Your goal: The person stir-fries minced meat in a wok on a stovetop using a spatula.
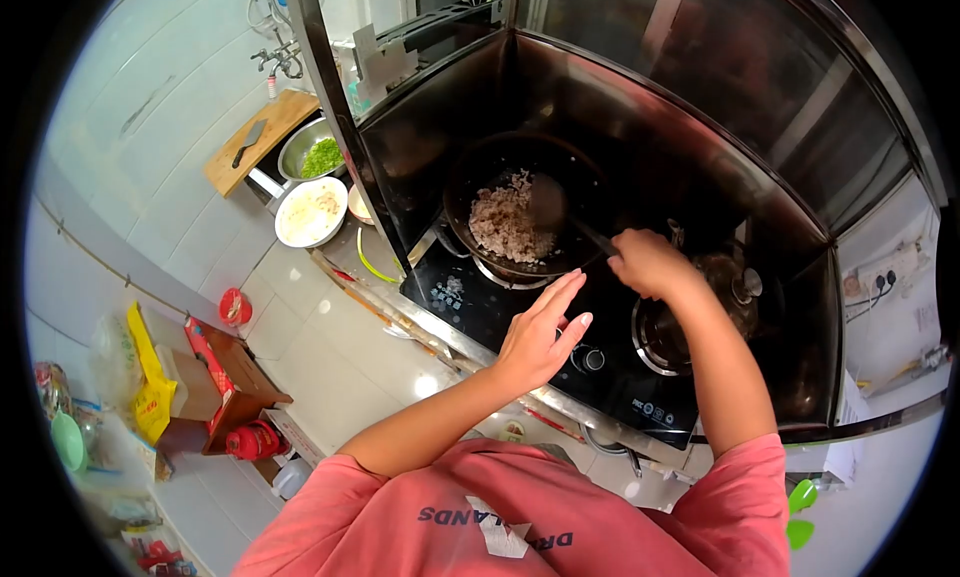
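A dark wok [590,167] sits on the left burner, with browned minced meat [505,222] gathered in its left half. My right hand [652,262] is closed around the handle of a spatula [598,237]. The spatula's dark blade rests at the right side of the meat, slightly blurred. My left hand [540,339] holds nothing. Its fingers are stretched out, with the thumb apart, over the front of the black gas stove [440,287]. Just right of that hand is a stove knob [588,359].
A lidded pot [725,287] stands on the right burner, close to my right forearm. Dark metal panels [690,127] surround the stove. On the left are a white pan [310,213], a metal bowl of chopped greens [322,157], and a cutting board [285,112] with a cleaver [249,142].
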`<state>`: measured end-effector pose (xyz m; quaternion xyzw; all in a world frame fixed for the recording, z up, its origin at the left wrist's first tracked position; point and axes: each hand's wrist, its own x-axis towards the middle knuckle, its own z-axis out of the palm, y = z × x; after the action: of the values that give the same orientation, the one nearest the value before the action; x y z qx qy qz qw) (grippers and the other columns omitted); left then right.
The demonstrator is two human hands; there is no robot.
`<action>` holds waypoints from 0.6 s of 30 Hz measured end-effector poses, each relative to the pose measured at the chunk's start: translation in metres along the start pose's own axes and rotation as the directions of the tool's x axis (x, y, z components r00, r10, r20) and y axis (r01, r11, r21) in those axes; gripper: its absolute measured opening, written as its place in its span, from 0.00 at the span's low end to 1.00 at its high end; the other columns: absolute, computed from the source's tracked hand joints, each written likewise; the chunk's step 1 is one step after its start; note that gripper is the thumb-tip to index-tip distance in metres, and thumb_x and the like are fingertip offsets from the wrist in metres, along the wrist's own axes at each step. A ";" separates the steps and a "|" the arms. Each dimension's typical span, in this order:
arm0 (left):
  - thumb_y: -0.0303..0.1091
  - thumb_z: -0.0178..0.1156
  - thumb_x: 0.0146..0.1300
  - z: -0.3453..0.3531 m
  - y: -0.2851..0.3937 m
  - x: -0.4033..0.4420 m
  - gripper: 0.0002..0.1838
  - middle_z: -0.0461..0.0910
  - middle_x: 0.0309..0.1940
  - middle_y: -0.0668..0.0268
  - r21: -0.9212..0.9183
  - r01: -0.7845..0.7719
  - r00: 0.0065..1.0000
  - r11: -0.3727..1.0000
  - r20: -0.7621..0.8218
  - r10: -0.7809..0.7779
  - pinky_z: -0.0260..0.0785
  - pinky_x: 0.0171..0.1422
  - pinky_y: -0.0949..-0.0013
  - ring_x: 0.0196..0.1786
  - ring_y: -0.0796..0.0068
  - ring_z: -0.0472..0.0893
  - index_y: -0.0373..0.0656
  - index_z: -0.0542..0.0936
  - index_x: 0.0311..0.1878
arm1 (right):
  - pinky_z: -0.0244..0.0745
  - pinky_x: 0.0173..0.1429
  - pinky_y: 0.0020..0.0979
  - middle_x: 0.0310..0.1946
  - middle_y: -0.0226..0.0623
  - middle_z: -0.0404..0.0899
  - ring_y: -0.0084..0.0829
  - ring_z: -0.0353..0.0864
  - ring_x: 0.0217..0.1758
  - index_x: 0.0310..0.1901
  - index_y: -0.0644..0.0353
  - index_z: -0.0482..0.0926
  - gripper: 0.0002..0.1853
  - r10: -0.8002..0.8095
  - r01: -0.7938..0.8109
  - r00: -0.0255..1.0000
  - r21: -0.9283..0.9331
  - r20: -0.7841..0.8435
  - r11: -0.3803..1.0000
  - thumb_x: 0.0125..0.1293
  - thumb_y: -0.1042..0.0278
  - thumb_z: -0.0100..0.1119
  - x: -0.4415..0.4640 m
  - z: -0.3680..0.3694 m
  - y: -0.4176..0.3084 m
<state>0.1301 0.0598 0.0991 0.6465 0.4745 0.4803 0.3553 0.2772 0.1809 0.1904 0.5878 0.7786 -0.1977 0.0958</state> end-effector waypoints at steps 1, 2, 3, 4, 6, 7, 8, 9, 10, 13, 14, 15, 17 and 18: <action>0.38 0.55 0.68 0.002 0.000 0.000 0.26 0.66 0.67 0.52 -0.004 -0.010 1.000 1.000 0.001 0.010 0.75 0.48 0.65 0.44 0.54 0.82 0.38 0.66 0.67 | 0.69 0.16 0.32 0.19 0.41 0.78 0.30 0.77 0.14 0.35 0.70 0.76 0.11 0.045 -0.045 0.997 0.008 0.056 0.999 0.65 0.68 0.53 0.006 -0.003 0.010; 0.38 0.55 0.68 0.003 -0.001 0.000 0.26 0.66 0.67 0.52 -0.006 -0.019 1.000 1.000 0.000 0.019 0.75 0.48 0.65 0.44 0.54 0.82 0.39 0.66 0.67 | 0.67 0.15 0.31 0.17 0.38 0.76 0.30 0.74 0.13 0.36 0.69 0.76 0.10 0.099 -0.108 0.991 0.107 0.091 0.988 0.66 0.68 0.53 0.005 -0.005 0.018; 0.38 0.55 0.68 0.003 -0.001 0.000 0.26 0.66 0.67 0.52 -0.006 -0.020 1.000 1.000 0.000 0.020 0.75 0.48 0.65 0.44 0.54 0.82 0.39 0.66 0.67 | 0.64 0.14 0.30 0.16 0.37 0.74 0.27 0.71 0.12 0.37 0.68 0.76 0.11 0.091 -0.127 0.980 0.201 0.179 0.971 0.66 0.67 0.53 0.009 -0.006 0.031; 0.38 0.56 0.68 0.003 -0.001 0.000 0.26 0.66 0.67 0.52 -0.006 -0.023 1.000 1.000 -0.003 0.023 0.75 0.48 0.65 0.43 0.54 0.82 0.39 0.66 0.67 | 0.62 0.13 0.28 0.15 0.35 0.72 0.25 0.69 0.11 0.38 0.68 0.76 0.12 0.073 -0.152 0.961 0.290 0.266 0.945 0.67 0.66 0.53 0.015 -0.005 0.038; 0.38 0.56 0.68 0.004 -0.002 -0.001 0.26 0.66 0.66 0.52 -0.006 -0.025 1.000 1.000 -0.008 0.025 0.75 0.48 0.65 0.43 0.55 0.82 0.39 0.66 0.67 | 0.59 0.13 0.27 0.15 0.34 0.71 0.23 0.66 0.10 0.38 0.67 0.76 0.12 -0.005 -0.210 0.919 0.503 0.393 0.838 0.68 0.64 0.53 0.019 0.005 0.046; 0.36 0.56 0.68 0.005 -0.004 -0.001 0.26 0.67 0.66 0.52 -0.003 -0.036 0.999 0.999 -0.017 0.036 0.74 0.47 0.68 0.37 0.64 0.80 0.39 0.67 0.67 | 0.57 0.12 0.25 0.14 0.32 0.69 0.21 0.64 0.10 0.38 0.66 0.76 0.12 -0.114 -0.291 0.865 0.674 0.489 0.679 0.68 0.63 0.53 0.019 0.012 0.048; 0.33 0.57 0.67 0.005 -0.004 -0.001 0.26 0.67 0.66 0.53 0.000 -0.046 0.999 0.999 -0.025 0.046 0.73 0.46 0.70 0.31 0.73 0.78 0.38 0.67 0.67 | 0.53 0.12 0.23 0.13 0.29 0.66 0.18 0.60 0.09 0.38 0.66 0.76 0.13 -0.171 -0.266 0.875 0.743 0.454 0.614 0.70 0.62 0.52 0.022 0.028 0.041; 0.33 0.57 0.67 0.006 -0.005 -0.001 0.26 0.67 0.66 0.53 -0.001 -0.045 0.999 0.999 -0.026 0.044 0.73 0.46 0.70 0.31 0.73 0.78 0.38 0.67 0.67 | 0.52 0.12 0.23 0.12 0.29 0.66 0.18 0.61 0.09 0.40 0.67 0.76 0.13 -0.191 -0.224 0.905 0.807 0.381 0.547 0.70 0.63 0.51 0.029 0.046 0.035; 0.33 0.57 0.67 0.006 -0.005 -0.002 0.26 0.67 0.66 0.53 -0.002 -0.035 0.999 0.999 -0.023 0.034 0.73 0.46 0.70 0.32 0.73 0.78 0.38 0.67 0.67 | 0.52 0.12 0.23 0.12 0.29 0.66 0.19 0.61 0.09 0.40 0.68 0.76 0.13 -0.184 -0.209 0.931 0.871 0.317 0.444 0.70 0.64 0.52 0.043 0.066 0.029; 0.33 0.57 0.67 0.004 -0.003 -0.002 0.26 0.67 0.66 0.53 -0.009 -0.023 0.999 1.000 -0.026 0.023 0.73 0.46 0.71 0.32 0.73 0.78 0.38 0.67 0.67 | 0.53 0.11 0.24 0.12 0.30 0.67 0.20 0.62 0.09 0.37 0.67 0.75 0.12 -0.140 -0.067 0.981 0.912 0.134 0.406 0.69 0.64 0.53 0.056 0.084 0.007; 0.32 0.57 0.67 0.003 -0.003 -0.002 0.26 0.68 0.66 0.53 -0.016 -0.022 0.999 1.000 -0.034 0.021 0.73 0.47 0.71 0.33 0.73 0.78 0.39 0.67 0.67 | 0.55 0.11 0.24 0.13 0.30 0.68 0.21 0.63 0.09 0.37 0.67 0.75 0.11 -0.063 -0.061 0.993 0.909 0.095 0.413 0.69 0.65 0.53 0.051 0.074 0.001; 0.32 0.57 0.67 0.002 -0.003 -0.003 0.26 0.68 0.66 0.53 -0.016 -0.020 0.999 1.000 -0.035 0.019 0.73 0.47 0.71 0.33 0.73 0.78 0.39 0.67 0.67 | 0.56 0.11 0.25 0.13 0.31 0.68 0.21 0.63 0.09 0.37 0.67 0.75 0.11 0.015 -0.056 0.998 0.905 0.055 0.421 0.68 0.65 0.54 0.050 0.068 -0.003; 0.31 0.57 0.66 0.001 -0.002 -0.004 0.27 0.68 0.66 0.54 -0.013 -0.004 0.999 1.000 -0.035 0.004 0.73 0.47 0.71 0.33 0.74 0.78 0.39 0.66 0.67 | 0.60 0.12 0.25 0.14 0.32 0.70 0.22 0.67 0.11 0.40 0.68 0.76 0.10 -0.018 -0.007 1.000 0.809 0.022 0.588 0.67 0.67 0.53 0.048 0.058 0.007; 0.31 0.57 0.66 0.001 -0.003 -0.005 0.27 0.68 0.66 0.54 -0.013 -0.005 0.999 1.000 -0.036 0.005 0.73 0.47 0.71 0.33 0.74 0.78 0.39 0.66 0.67 | 0.62 0.12 0.25 0.15 0.32 0.70 0.22 0.69 0.11 0.43 0.69 0.77 0.11 -0.028 0.013 1.000 0.735 0.008 0.678 0.66 0.68 0.54 0.044 0.052 0.010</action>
<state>0.1294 0.0561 0.0950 0.6365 0.4761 0.4959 0.3499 0.2694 0.1995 0.1248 0.5662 0.6393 -0.5002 -0.1430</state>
